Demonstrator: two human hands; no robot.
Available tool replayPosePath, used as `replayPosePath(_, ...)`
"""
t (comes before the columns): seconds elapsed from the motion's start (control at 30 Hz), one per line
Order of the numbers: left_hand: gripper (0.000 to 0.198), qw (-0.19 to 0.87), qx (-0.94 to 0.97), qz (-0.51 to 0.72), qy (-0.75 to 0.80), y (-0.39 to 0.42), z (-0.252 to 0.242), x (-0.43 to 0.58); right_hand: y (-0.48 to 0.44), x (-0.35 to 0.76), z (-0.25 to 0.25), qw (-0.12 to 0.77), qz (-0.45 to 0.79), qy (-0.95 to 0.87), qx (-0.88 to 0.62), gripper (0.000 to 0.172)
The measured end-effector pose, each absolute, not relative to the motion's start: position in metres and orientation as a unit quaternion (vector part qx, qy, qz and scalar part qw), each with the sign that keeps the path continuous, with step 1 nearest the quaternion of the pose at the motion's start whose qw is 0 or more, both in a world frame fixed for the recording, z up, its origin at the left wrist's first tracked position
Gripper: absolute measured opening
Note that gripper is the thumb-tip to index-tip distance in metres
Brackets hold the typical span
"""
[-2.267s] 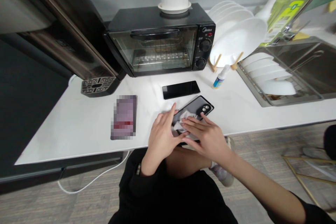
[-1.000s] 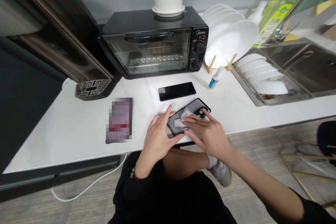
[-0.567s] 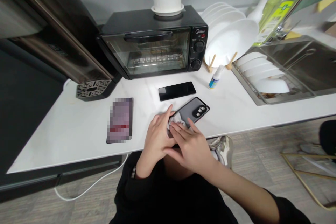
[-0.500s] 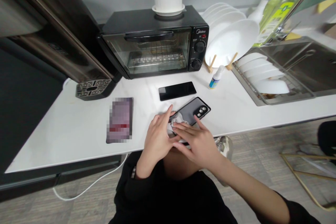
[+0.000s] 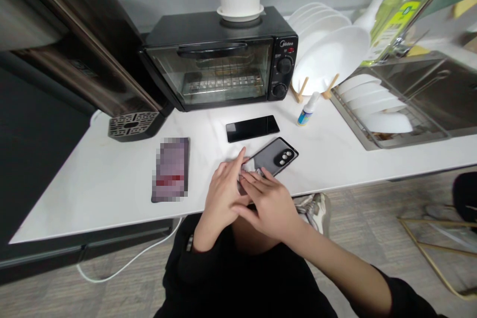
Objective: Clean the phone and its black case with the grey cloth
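The left hand [image 5: 222, 190] is part open and holds the near end of the case [image 5: 269, 153] between its spread thumb and fingers, and the case lies at a slant on the white counter [image 5: 208, 126], close to the front edge. The right hand [image 5: 269, 204] is nearly flat, with a white wipe [image 5: 249, 164] held under its fingers on that same end. A black phone [image 5: 252, 128] lies just behind the case, near a small bottle [image 5: 306, 112].
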State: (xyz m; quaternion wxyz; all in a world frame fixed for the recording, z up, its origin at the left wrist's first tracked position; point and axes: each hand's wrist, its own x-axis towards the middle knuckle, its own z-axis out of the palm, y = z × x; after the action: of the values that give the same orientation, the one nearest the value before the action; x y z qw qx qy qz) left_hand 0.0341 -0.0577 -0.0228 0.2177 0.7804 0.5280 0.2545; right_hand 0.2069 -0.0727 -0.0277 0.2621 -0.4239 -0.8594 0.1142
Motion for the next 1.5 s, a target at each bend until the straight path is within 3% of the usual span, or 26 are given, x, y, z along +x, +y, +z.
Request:
replayPosePath(0.17,0.101,0.208,0.771,0.252,0.546,-0.059,-0.021,0.037,-0.06,0.261,-0.028,0.252,0.095,-0.84,-0.471,0.035)
replayPosePath(0.33,0.103,0.196,0.778,0.241,0.545,-0.058,-0.017,0.04,-0.037,0.283,-0.035,0.247,-0.005,-0.807,-0.537,0.046)
replayPosePath(0.57,0.1,0.208,0.79,0.243,0.523,-0.058,-0.022,0.034,-0.071,0.211,-0.03,0.267,0.108,-0.852,-0.438,0.052)
replayPosePath(0.77,0.099,0.201,0.787,0.244,0.529,-0.061,-0.021,0.036,-0.066,0.272,-0.028,0.246,0.08,-0.855,-0.449,0.034)
replayPosePath(0.97,0.101,0.193,0.788,0.246,0.53,-0.061,-0.019,0.04,-0.039,0.284,-0.034,0.247,-0.023,-0.823,-0.512,0.045)
replayPosePath(1.17,0.094,0.196,0.792,0.251,0.522,-0.062,-0.023,0.035,-0.068,0.203,-0.029,0.271,0.062,-0.85,-0.448,0.057)
replayPosePath(1.3,0.098,0.193,0.789,0.247,0.528,-0.063,-0.023,0.035,-0.078,0.222,-0.026,0.265,0.105,-0.871,-0.4,0.042)
replayPosePath(1.37,0.101,0.193,0.785,0.247,0.535,-0.063,-0.021,0.036,-0.07,0.253,-0.027,0.257,0.078,-0.87,-0.413,0.033)
replayPosePath(1.5,0.101,0.196,0.786,0.242,0.534,-0.062,-0.017,0.04,-0.044,0.299,-0.029,0.256,-0.023,-0.835,-0.487,0.031)
